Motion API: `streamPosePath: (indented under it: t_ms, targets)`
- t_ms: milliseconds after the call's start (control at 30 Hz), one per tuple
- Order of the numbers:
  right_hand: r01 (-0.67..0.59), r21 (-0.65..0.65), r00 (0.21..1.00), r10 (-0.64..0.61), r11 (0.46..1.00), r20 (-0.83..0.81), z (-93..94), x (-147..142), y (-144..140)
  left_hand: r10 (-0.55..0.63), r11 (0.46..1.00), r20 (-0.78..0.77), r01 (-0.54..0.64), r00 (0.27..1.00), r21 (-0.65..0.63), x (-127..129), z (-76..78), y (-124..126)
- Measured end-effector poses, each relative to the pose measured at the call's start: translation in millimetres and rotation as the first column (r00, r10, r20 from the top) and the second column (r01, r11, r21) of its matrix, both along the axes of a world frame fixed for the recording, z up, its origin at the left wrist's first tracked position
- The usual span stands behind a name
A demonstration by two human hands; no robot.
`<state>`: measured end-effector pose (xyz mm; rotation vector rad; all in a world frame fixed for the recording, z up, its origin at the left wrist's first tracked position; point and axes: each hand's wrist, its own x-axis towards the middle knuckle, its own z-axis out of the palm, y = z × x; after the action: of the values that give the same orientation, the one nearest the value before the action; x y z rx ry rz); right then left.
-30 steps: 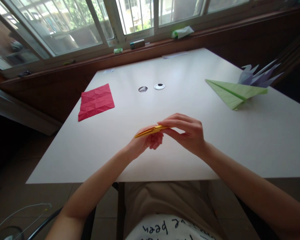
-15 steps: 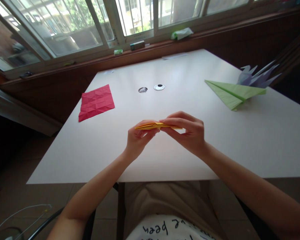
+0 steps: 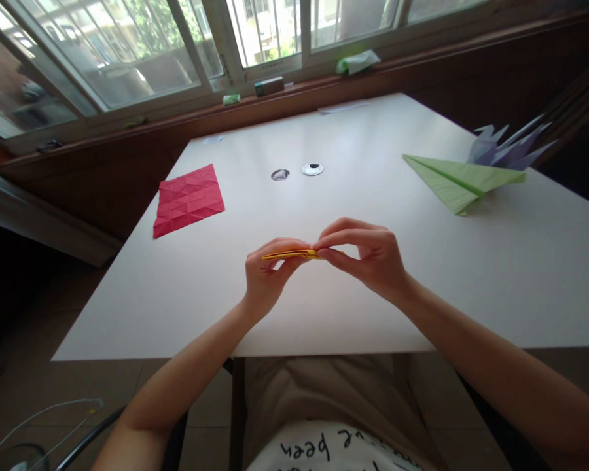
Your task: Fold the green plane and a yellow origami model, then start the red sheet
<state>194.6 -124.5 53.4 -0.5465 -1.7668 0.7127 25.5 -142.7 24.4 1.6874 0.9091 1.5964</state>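
A folded yellow paper (image 3: 289,254) is held edge-on just above the white table (image 3: 324,301), near its front edge. My left hand (image 3: 265,278) pinches its left part between thumb and fingers. My right hand (image 3: 368,258) pinches its right end, fingers curled over the top. Most of the paper's right half is hidden behind my right fingers.
A creased red paper square (image 3: 189,199) lies at the table's left. A green folded paper plane (image 3: 459,180) and a lilac folded figure (image 3: 508,147) sit at the right. Two small round objects (image 3: 297,172) lie mid-table. Small items rest on the window sill (image 3: 269,85).
The yellow paper has levelled out from a tilt to nearly flat. My left hand has turned upright under it, and my right fingers have closed further over its right end.
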Motion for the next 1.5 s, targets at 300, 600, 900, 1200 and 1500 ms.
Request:
streamPosePath:
  t_ms: [300,600,900,1200,1500]
  targets:
    - [0.064,0.061,0.997,-0.067,0.996,0.044,-0.2,0.0,-1.0,0.010,1.000,-0.019,-0.011,1.000,-0.002,0.1,0.3,-1.1]
    - [0.129,0.156,0.988,-0.141,0.979,0.063,0.9,-1.6,-4.2,0.027,0.999,-0.050,-0.025,0.998,0.030,0.2,-2.8,-1.2]
    - [0.146,0.203,0.983,-0.165,0.968,0.079,0.4,-1.5,-3.0,0.041,0.998,-0.082,-0.036,0.996,0.058,0.3,-4.8,-1.4]
    - [0.054,0.209,0.996,-0.068,0.977,0.064,-1.6,1.4,0.6,0.042,0.993,-0.127,-0.028,0.991,0.115,-2.0,-2.4,-1.8]
    - [0.107,0.295,0.986,-0.138,0.950,0.088,0.2,0.7,-0.3,0.052,0.977,-0.184,-0.012,0.981,0.214,-0.5,1.6,-2.6]
